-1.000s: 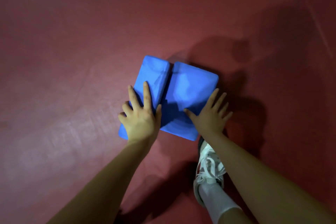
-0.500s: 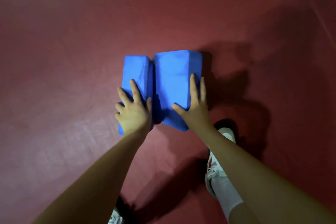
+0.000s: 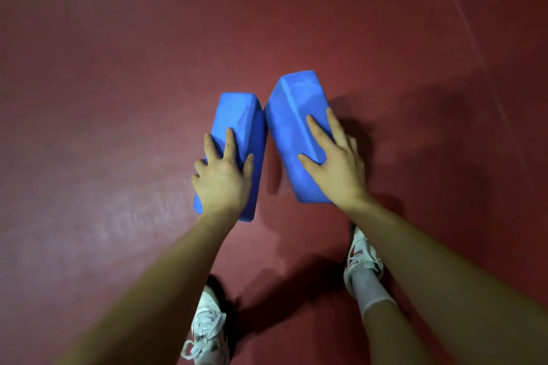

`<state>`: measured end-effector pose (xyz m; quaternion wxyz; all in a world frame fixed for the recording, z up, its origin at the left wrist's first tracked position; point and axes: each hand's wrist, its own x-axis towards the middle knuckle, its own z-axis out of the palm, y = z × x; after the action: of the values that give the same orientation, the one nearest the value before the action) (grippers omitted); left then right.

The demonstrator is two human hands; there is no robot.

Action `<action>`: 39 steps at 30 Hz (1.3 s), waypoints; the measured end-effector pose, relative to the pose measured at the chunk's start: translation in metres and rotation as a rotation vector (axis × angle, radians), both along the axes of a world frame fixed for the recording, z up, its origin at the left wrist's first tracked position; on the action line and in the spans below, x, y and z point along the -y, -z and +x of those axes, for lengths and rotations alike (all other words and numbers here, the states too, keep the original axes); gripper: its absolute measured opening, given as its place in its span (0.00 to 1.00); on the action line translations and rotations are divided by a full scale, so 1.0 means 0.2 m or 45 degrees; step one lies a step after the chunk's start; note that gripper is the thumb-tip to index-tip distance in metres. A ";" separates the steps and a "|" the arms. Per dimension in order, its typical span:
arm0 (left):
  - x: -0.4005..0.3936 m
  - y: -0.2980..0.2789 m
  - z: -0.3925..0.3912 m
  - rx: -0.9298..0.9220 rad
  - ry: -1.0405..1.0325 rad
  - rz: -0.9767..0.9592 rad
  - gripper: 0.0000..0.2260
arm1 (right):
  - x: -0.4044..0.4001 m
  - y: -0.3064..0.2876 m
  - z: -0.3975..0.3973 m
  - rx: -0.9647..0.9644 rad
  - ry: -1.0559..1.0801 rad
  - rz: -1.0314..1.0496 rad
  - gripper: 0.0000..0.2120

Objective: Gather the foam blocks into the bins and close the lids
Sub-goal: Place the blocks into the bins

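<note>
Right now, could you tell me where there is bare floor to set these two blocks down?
Bare red floor lies left of the left foam block and beyond both blocks. It is crowded near the shoes, below the right foam block, where both hands grip.

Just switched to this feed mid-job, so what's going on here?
A person stands over a red floor and grips two blue foam blocks, one in each hand. The left hand holds the left block, the right hand the right block. The blocks' far ends nearly touch; the near ends are apart. Whether they are off the floor is unclear. White shoes show below. No bin or lid is in view, so nothing is stowed yet.
</note>
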<state>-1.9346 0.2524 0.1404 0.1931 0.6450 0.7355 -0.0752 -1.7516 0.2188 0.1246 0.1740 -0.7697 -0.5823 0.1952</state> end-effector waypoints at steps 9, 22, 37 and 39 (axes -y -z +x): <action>0.12 -0.98 -0.45 0.168 -0.159 0.117 0.28 | -0.03 -0.97 -0.46 0.027 -0.084 -0.043 0.32; 0.37 -1.96 -0.79 0.059 -0.448 0.139 0.27 | -0.06 -1.91 -0.82 0.055 -0.497 -0.161 0.32; 1.05 -2.43 -0.72 -0.028 -1.501 0.262 0.25 | 0.01 -2.44 -1.27 0.390 -1.807 0.028 0.30; 1.22 -2.48 -0.73 -0.055 -1.656 0.282 0.25 | 0.15 -2.47 -1.37 0.355 -1.928 0.073 0.30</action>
<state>-2.0812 0.0080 0.6359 0.1168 0.0834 0.9823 0.1200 -2.0254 0.1892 0.6189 -0.0621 -0.1738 -0.9717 0.1472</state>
